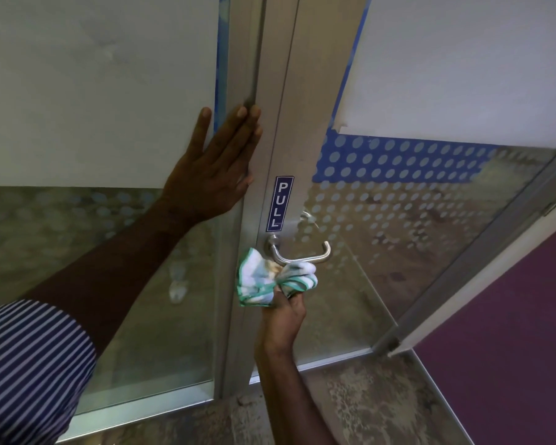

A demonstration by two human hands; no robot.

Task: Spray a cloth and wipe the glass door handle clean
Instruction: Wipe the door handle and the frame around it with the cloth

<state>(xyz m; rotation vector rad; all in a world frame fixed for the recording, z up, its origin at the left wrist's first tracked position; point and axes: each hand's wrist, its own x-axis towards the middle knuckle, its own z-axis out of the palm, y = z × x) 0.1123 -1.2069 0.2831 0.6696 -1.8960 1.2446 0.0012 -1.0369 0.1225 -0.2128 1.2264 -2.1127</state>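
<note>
A steel lever handle point(305, 253) sticks out from the aluminium frame of the glass door point(414, 220), just below a blue PULL sticker point(280, 203). My right hand point(284, 316) comes up from below and grips a bunched white cloth with green stripes point(272, 277), which presses against the underside of the handle near its base. My left hand point(215, 165) lies flat, fingers spread, on the frame and frosted panel point(93, 91) to the left of the door edge. No spray bottle is in view.
The door stands partly ajar, swung to the right, with a dotted blue band across its glass. A purple wall point(511, 332) is at the lower right. Speckled stone floor point(366, 403) runs under the door.
</note>
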